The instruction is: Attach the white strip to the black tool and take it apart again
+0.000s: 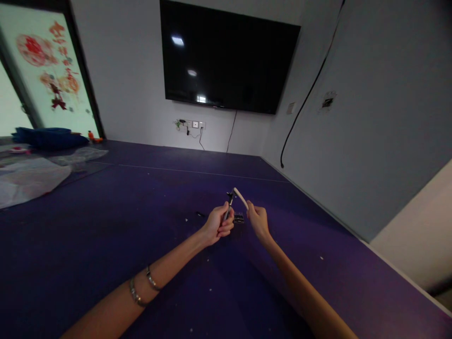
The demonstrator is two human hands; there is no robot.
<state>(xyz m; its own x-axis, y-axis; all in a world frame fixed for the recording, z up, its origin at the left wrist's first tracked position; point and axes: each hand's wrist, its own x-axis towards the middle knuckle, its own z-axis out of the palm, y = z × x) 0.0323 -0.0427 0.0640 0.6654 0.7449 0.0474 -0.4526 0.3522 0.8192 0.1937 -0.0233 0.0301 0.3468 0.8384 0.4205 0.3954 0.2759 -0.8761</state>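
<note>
My left hand is closed around the slim grey handle of a razor-like tool, which has a small dark crosswise head at its top. In my right hand is the lower end of a thin white stick, pinched between the fingers. The stick slants up to the left, and its tip meets or nearly meets the tool's head; contact is too small to make out. Behind the hands, a small clear and dark case lies on the purple surface, partly hidden by my left hand.
A short black piece and white scraps lie on the purple surface. Clear plastic sheeting and a blue cloth bundle are at the left. A television hangs on the wall; a black cable dangles at right.
</note>
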